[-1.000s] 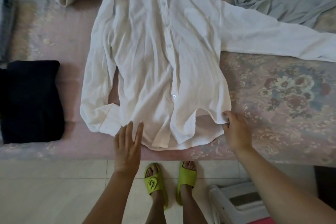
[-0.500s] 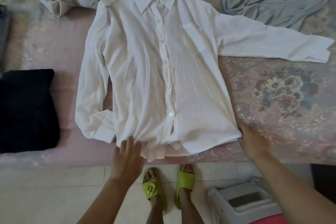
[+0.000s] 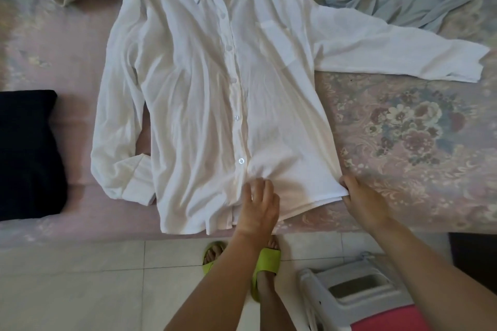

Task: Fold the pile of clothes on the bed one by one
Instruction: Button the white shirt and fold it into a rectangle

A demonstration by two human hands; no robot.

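Right hand (image 3: 361, 200) pinches the white shirt (image 3: 215, 94) hem corner; left hand (image 3: 259, 205) presses flat beside it.

Both bare arms reached forward. The left hand (image 3: 258, 204) lay palm down, fingers (image 3: 259, 185) curled; the right hand (image 3: 361, 200) pinched with bent fingers.

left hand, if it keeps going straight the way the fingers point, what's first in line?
The left hand lies on the white shirt, fingers aimed up the front. First in line looks like the lowest button, just left of that path; the fingertips are partly tucked, so direction is approximate.
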